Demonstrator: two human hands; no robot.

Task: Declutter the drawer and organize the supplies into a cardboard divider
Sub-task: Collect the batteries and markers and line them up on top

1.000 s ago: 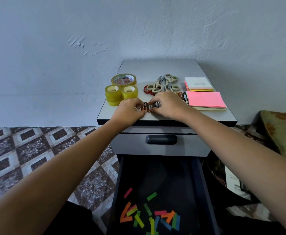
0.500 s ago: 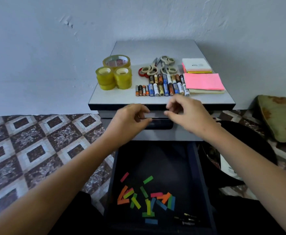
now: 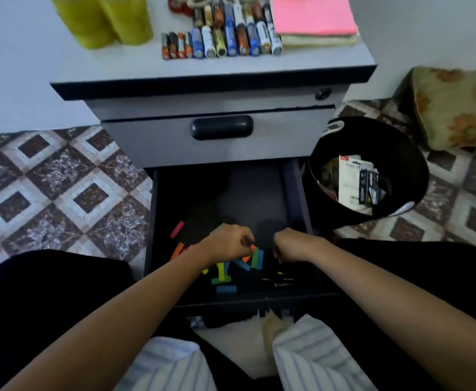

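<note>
The bottom drawer (image 3: 295, 193) is pulled out, with a dark floor. Several coloured paper strips (image 3: 226, 289) lie scattered at its front, and a few thin dark items (image 3: 278, 280) lie to their right. My left hand (image 3: 227, 244) reaches down onto the strips with curled fingers. My right hand (image 3: 290, 247) is curled just right of it, above the dark items. Both sets of fingertips are hidden, so I cannot tell whether either holds anything. No cardboard divider is in view.
On the cabinet top (image 3: 203, 69) stand yellow tape rolls (image 3: 104, 21), a row of batteries (image 3: 219, 40) and pink sticky notes (image 3: 313, 16). The upper drawer, with its dark handle (image 3: 221, 127), is closed. A black bin (image 3: 406, 153) with packaging sits right of the drawer, next to a cushion (image 3: 456, 108).
Both hands left the batteries on the cabinet top and came down into the open drawer, over the coloured strips. The view tilted down.
</note>
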